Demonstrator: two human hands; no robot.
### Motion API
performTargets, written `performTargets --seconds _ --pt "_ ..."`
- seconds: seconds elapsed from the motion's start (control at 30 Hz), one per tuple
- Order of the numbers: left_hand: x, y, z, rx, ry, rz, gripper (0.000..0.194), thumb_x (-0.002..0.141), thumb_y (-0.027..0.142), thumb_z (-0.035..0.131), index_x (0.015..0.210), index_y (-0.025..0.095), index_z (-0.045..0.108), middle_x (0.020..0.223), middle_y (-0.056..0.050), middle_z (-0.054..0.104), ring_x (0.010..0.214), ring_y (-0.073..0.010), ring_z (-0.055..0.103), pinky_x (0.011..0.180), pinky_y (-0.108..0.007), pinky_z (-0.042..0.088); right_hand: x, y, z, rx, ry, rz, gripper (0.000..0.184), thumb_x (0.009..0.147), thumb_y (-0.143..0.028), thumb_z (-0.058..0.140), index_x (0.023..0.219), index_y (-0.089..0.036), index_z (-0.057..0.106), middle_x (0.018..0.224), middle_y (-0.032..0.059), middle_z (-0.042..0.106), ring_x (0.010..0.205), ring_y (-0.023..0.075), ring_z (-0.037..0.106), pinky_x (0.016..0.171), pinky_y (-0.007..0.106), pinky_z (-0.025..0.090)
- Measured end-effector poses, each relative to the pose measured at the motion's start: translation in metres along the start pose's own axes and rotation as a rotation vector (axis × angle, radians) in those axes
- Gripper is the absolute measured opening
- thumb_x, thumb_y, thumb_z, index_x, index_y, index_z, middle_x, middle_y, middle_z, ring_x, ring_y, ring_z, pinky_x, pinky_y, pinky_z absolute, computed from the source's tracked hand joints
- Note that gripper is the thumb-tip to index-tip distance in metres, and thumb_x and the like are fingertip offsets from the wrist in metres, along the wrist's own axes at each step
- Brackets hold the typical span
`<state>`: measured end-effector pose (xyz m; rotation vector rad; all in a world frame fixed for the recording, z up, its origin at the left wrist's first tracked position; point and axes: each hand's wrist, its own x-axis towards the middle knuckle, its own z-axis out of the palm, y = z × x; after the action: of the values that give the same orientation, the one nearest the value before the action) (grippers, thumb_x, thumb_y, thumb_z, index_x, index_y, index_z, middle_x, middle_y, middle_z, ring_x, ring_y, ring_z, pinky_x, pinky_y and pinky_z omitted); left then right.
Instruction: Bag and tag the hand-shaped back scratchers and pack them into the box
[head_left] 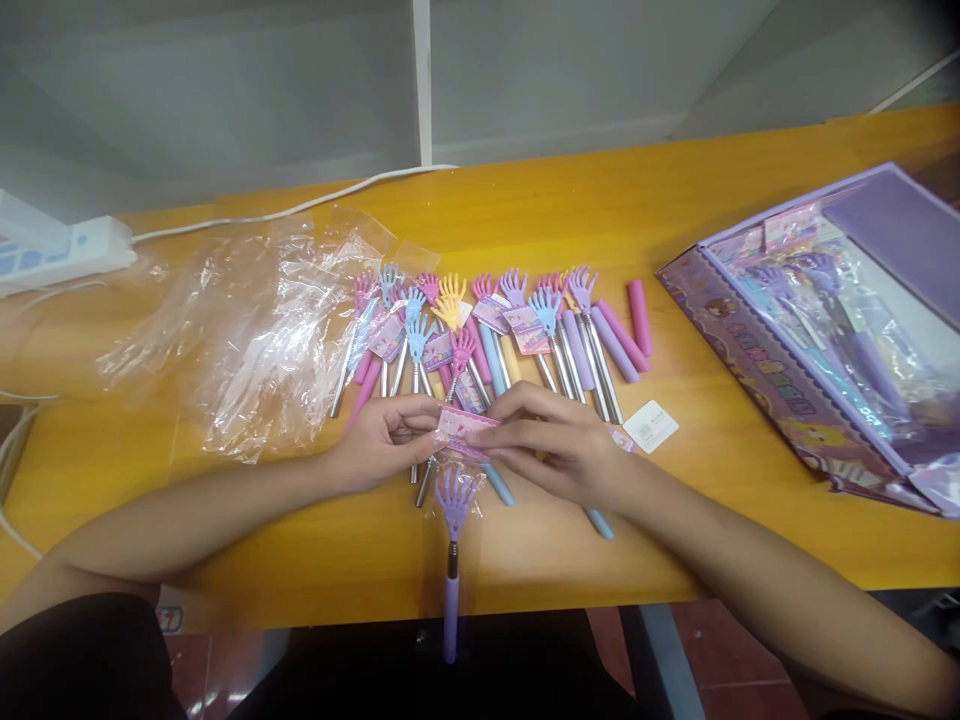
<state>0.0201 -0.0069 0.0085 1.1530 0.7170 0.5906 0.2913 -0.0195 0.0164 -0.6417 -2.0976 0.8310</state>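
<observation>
Between my hands is a pink printed card (459, 432) at the top of a clear bag. Inside that bag lies a purple back scratcher (454, 508), its handle reaching past the table's front edge. My left hand (390, 436) pinches the card's left side, while the fingers of my right hand (559, 440) press on its right side. Just beyond my hands lie several loose back scratchers in pink, blue, yellow and purple, such as a yellow one (451, 298). Some carry small printed cards (529, 328).
A heap of clear plastic bags (277, 340) spreads over the left of the table. At the right stands a purple display box (780, 365) with bagged scratchers in it. A white tag (651, 427) lies before it. A power strip (67, 258) sits at the far left.
</observation>
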Motion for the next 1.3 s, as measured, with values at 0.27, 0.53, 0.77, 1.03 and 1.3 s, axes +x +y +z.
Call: performTargets --seconds 0.27,0.53,0.77,1.03,1.3 --pt "0.001 -0.001 -0.003 0.03 0.018 0.001 0.028 0.097 0.031 0.078 0.117 0.012 0.072 0.105 -0.012 0.085 0.094 -0.0189 0.083 0.086 -0.026 0.065 0.002 -0.002 -0.001 0.004 -0.004 0.002 0.026 0.103 -0.013 0.066 0.127 -0.021 0.074 0.105 0.0067 0.062 0.083 0.0138 0.062 0.063 0.026 0.052" --pt "0.006 0.003 -0.009 0.04 0.104 0.034 0.035 0.097 0.034 0.079 0.121 0.01 0.074 0.108 -0.013 0.085 0.093 -0.0188 0.083 0.089 -0.026 0.066 -0.002 0.001 0.002 -0.048 -0.026 -0.008 0.028 0.104 -0.013 0.065 0.128 -0.022 0.073 0.105 0.0072 0.065 0.088 0.0159 0.065 0.071 0.03 0.056" --pt "0.007 0.009 -0.005 0.015 0.082 0.003 0.038 0.097 0.038 0.079 0.122 0.011 0.075 0.11 -0.014 0.085 0.093 -0.0214 0.084 0.094 -0.035 0.07 -0.001 -0.002 0.0 -0.008 0.065 -0.021 0.052 0.101 -0.006 0.059 0.149 -0.027 0.062 0.109 0.0076 0.068 0.095 0.0189 0.068 0.078 0.034 0.06" --pt "0.004 0.005 -0.003 0.02 0.01 -0.014 0.03 0.097 0.031 0.078 0.119 0.011 0.073 0.107 -0.013 0.085 0.093 -0.0199 0.084 0.087 -0.03 0.068 -0.002 -0.01 0.015 0.259 0.209 0.378 0.015 0.108 -0.026 0.06 0.123 -0.021 0.059 0.088 -0.0002 0.066 0.067 0.0103 0.061 0.057 0.022 0.05" --pt "-0.002 0.004 0.002 0.074 -0.016 0.028 0.033 0.102 0.025 0.07 0.134 0.016 0.064 0.114 -0.011 0.082 0.099 -0.0176 0.081 0.086 -0.025 0.064 0.001 -0.016 0.016 0.242 -0.037 0.473 0.044 0.113 -0.035 0.052 0.073 -0.019 0.057 0.061 -0.0043 0.059 0.057 0.0086 0.057 0.059 0.023 0.043"
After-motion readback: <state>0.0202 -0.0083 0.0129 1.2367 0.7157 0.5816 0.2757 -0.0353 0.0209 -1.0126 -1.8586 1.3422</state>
